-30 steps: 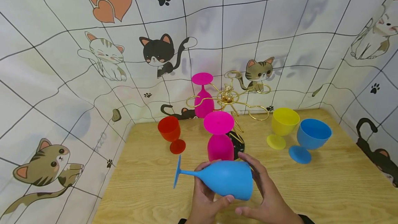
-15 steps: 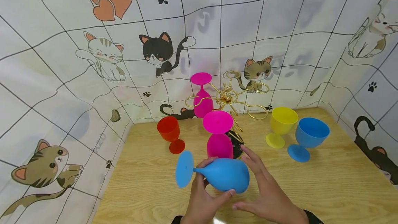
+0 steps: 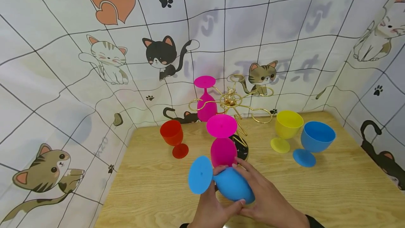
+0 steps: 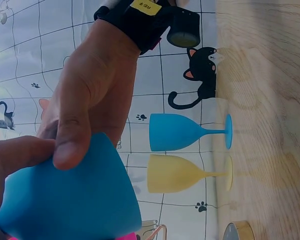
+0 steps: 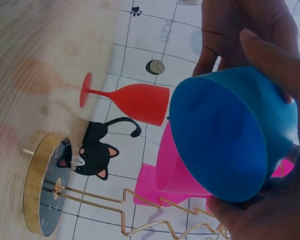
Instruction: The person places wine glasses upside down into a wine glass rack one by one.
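A blue plastic wine goblet [image 3: 235, 187] lies tilted between both hands, its round foot up to the left. My left hand [image 3: 213, 207] holds its bowl, the thumb along the near side. From the other side my right hand [image 3: 269, 194] grips the bowl close to the rim. In the right wrist view the mouth of the blue goblet [image 5: 220, 140] faces the camera and looks hollow. Just beyond the hands, a magenta goblet [image 3: 224, 150] hangs upside down from the gold wire rack [image 3: 232, 100]; another magenta goblet [image 3: 207, 106] hangs farther back.
A red goblet [image 3: 172, 133] stands upright at the left of the wooden table [image 3: 142, 192]. On the right stand a yellow goblet [image 3: 288, 125] and another blue goblet [image 3: 317, 137]. The rack's round black base [image 3: 242, 147] sits behind the hands, near the cat-print backdrop [image 3: 209, 27].
The blue goblet has turned so its foot swings toward the camera and rightward. My right hand, earlier spread beside the bowl, now grips it; the left hand keeps its hold.
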Demonstrator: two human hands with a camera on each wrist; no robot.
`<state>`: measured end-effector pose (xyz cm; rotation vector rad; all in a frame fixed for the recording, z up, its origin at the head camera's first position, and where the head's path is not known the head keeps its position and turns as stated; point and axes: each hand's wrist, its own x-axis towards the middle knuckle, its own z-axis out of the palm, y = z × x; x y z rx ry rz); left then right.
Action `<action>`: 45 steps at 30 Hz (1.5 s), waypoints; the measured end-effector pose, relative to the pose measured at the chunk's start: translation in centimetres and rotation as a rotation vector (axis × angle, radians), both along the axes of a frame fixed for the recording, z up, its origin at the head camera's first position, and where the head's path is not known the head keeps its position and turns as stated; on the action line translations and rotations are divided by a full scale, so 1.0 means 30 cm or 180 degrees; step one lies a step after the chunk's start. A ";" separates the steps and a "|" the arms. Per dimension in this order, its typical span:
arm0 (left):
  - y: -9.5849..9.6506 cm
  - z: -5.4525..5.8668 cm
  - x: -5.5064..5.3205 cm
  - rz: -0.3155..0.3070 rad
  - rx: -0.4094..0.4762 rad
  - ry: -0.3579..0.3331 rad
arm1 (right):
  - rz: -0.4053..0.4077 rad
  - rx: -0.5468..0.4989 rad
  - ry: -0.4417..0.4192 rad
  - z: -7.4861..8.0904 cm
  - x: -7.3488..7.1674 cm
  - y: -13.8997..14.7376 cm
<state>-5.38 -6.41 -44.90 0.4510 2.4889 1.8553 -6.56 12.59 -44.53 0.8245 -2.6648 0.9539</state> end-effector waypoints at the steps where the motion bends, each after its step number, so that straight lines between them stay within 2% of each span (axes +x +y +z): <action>1: 0.001 0.000 0.001 -0.0009 -0.0018 0.0052 | 0.0013 0.0018 -0.0005 -0.001 0.000 0.000; 7: 0.010 -0.006 0.012 -0.0022 -0.0192 0.0446 | 0.0015 0.0165 -0.0001 -0.008 0.005 0.000; 14: 0.013 -0.003 0.024 0.0011 -0.0249 0.0771 | -0.0102 0.0253 0.0454 -0.014 0.017 -0.003; 18: 0.013 0.002 0.026 0.0019 -0.0354 0.1004 | -0.0099 0.0164 0.0568 -0.010 0.021 -0.003; 20: 0.013 0.009 0.029 -0.0004 -0.0365 0.0882 | -0.0094 0.0104 0.0535 -0.005 0.023 -0.003; 24: 0.011 0.030 0.045 0.0013 -0.0371 0.0199 | -0.0073 -0.0057 0.0460 0.005 0.021 -0.004; 26: 0.008 0.038 0.049 0.0004 -0.0371 0.0065 | -0.0040 -0.0170 0.0467 0.008 0.018 0.000; 27: 0.006 0.040 0.050 -0.0008 -0.0399 0.0142 | -0.0023 -0.0223 0.0480 0.010 0.016 0.003; 29: -0.001 0.043 0.044 -0.0059 -0.0394 0.0497 | 0.0008 -0.0346 0.0499 0.012 0.014 0.013; 33: -0.023 0.037 0.014 -0.0050 -0.0551 0.1772 | -0.0146 -0.0469 0.0406 0.026 0.016 0.036; 36: -0.045 0.029 -0.012 0.0102 -0.0693 0.2534 | -0.0363 -0.0503 0.0316 0.048 0.015 0.057; 38: -0.060 0.025 -0.027 0.0225 -0.0773 0.2800 | -0.0485 -0.0553 0.0302 0.067 0.010 0.074; 41: -0.084 0.018 -0.046 0.0437 -0.0950 0.3000 | -0.0586 -0.0672 0.0316 0.095 -0.002 0.107; 45: -0.115 0.012 -0.062 0.0659 -0.1269 0.3018 | -0.0583 -0.0897 0.0423 0.121 -0.022 0.154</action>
